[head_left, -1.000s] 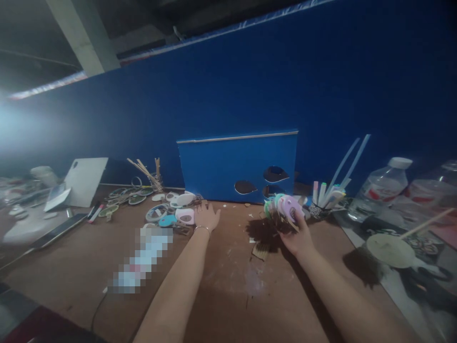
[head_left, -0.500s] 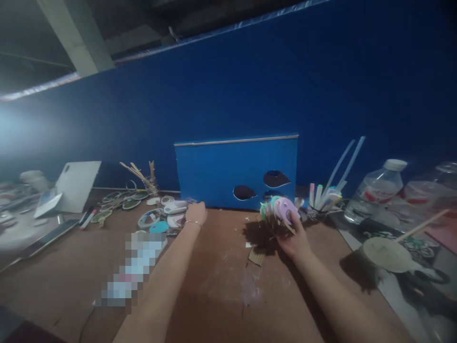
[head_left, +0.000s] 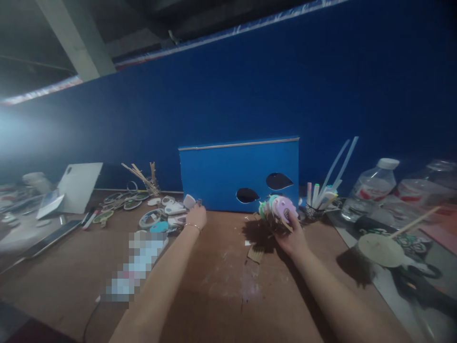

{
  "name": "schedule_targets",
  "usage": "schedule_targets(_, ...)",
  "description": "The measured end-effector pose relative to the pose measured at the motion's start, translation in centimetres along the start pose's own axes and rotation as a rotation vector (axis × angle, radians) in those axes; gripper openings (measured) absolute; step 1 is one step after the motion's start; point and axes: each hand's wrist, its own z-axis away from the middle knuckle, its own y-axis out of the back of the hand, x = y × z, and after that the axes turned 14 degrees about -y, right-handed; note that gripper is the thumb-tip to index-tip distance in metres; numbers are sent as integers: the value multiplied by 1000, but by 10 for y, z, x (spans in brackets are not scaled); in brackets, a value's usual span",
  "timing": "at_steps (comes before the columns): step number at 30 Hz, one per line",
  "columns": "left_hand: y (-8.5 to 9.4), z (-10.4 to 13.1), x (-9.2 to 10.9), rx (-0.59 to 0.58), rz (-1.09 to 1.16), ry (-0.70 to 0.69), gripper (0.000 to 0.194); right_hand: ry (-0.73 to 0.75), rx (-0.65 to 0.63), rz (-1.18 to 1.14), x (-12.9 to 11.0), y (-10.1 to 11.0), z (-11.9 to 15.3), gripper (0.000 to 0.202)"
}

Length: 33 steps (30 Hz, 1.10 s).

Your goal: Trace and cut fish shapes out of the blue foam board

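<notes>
Right hand [head_left: 293,238]: fingers closed round a bunch of paper discs [head_left: 277,210]. Left hand [head_left: 196,216]: fingers pinching a white cutout [head_left: 189,201], beside blue box [head_left: 228,171] on table [head_left: 214,286].

We see a blue box [head_left: 221,176] with dark teardrop holes on a brown table [head_left: 214,286], against a deep blue wall [head_left: 321,95]. The bunch of discs [head_left: 276,209] shows lilac, mint and pink. A small white piece [head_left: 189,201] shows nearby. The bottle [head_left: 371,188] is clear with a white cap and red label.
</notes>
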Motion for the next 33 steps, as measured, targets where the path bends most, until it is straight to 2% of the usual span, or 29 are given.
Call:
schedule_targets(6,-9,24,20,50,-41,-122,34,-1,-5,-12,-1,-5,4,24)
schedule_targets(9,-11,32,22,88,-51,-141,35,-7,-3,-8,-1,-7,6,22)
schedule_targets(12,-9,31,8,116,-45,-138,38,-1,-10,-10,0,-6,4,24)
schedule_targets(19,12,21,-51,101,6,-88,42,24,-61,19,1,-2,0,31)
schedule_targets(22,18,25,-53,120,12,-85,44,27,-36,7,1,-2,0,33)
schedule_targets(24,17,28,-42,146,7,-95,38,15,-20,-4,1,-2,0,32)
schedule_targets(26,12,31,-21,164,15,-131,33,16,-9,-7,1,-2,1,29)
schedule_targets(33,-10,19,73,150,181,-454,34,-3,-49,13,-2,4,-2,25)
